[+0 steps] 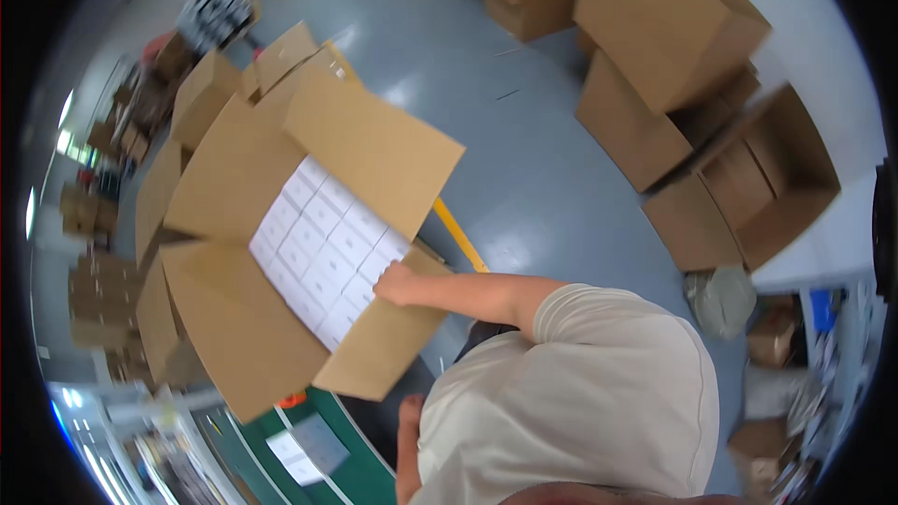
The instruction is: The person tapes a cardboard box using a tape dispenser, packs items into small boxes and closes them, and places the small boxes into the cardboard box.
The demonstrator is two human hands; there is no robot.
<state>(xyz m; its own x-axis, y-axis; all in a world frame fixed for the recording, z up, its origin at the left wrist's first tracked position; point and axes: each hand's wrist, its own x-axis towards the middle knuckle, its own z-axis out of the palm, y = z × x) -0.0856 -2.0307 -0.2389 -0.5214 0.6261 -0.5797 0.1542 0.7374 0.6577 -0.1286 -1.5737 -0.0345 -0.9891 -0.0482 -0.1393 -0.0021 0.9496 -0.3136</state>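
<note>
A large open cardboard carton (pixel 374 150) stands left of me, its flaps folded outward. Neat rows of small white boxes (pixel 323 243) fill it. My right arm reaches across to the carton's near edge. There my right hand (pixel 395 283) rests over the white boxes beside the near flap (pixel 388 341), its fingers curled down. What lies inside its grasp, if anything, is hidden. Lower down, close to my body, is my left hand (pixel 411 410), apart from the white boxes. It is small and blurred, so its fingers cannot be made out.
A green surface (pixel 360 472) with a white sheet (pixel 299 454) on it lies at lower left. Brown cartons (pixel 645 19) pile up at upper right, with an open one (pixel 767 187) below. More cartons (pixel 103 290) line the far left. A yellow strip (pixel 458 234) runs near the carton.
</note>
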